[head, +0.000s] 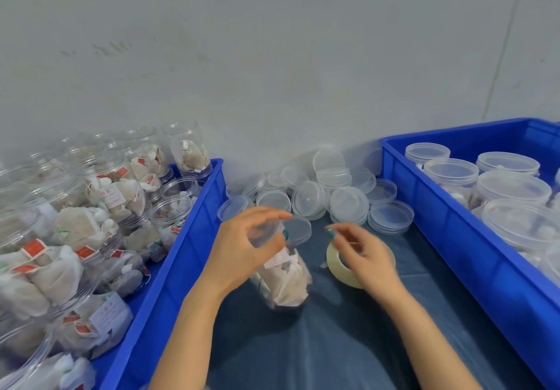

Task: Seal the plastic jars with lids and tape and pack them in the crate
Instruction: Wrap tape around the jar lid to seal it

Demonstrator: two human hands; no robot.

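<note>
A clear plastic jar (283,280) filled with tea bags stands tilted on the dark blue cloth in the middle. My left hand (242,247) grips its lidded top, fingers curled over the lid. My right hand (360,256) holds a roll of clear tape (339,268) just right of the jar, with thumb and forefinger pinching near the tape's end. A pile of loose clear lids (318,199) lies behind the hands. The blue crate (454,223) on the right holds several lidded jars (512,186).
A second blue crate (181,256) on the left is full of open jars (91,229) stuffed with tea bags. A grey wall rises right behind the table. Dark blue cloth (333,344) covers the surface between the two crates.
</note>
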